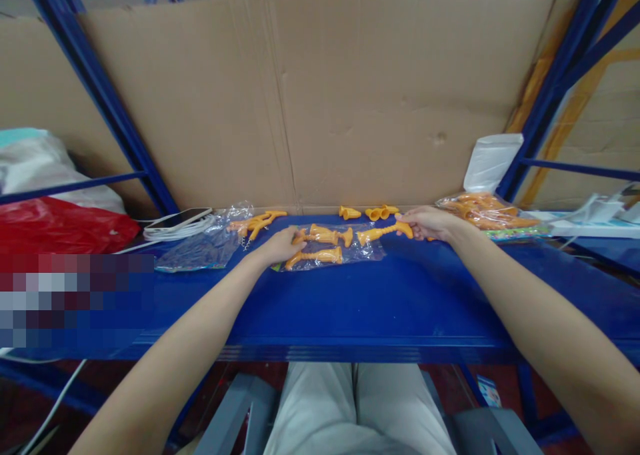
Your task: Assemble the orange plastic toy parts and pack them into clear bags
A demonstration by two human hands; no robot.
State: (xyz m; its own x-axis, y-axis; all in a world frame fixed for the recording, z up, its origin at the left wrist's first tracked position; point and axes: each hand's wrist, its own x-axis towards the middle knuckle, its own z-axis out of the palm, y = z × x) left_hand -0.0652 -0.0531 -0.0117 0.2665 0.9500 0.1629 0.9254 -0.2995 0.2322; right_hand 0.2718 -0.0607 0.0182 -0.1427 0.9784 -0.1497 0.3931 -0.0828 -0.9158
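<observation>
Trousers [320,408] sit at six o'clock while, at three, the right grip [427,223] pinches a likely light, stiff piece [376,233], best held by its hook [406,230]; left grip [281,245] unclear.

The left forearm [200,321] and right forearm [530,295], both bare, reach forward and slant inward, the left grip [281,245] held low with fingers bent, the right grip [429,223] turned inward at the wrist [454,229], its thumb and fingers pinched together.

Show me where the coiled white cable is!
The coiled white cable is at left in the head view, between the red bag and a clear plastic bag.
</observation>
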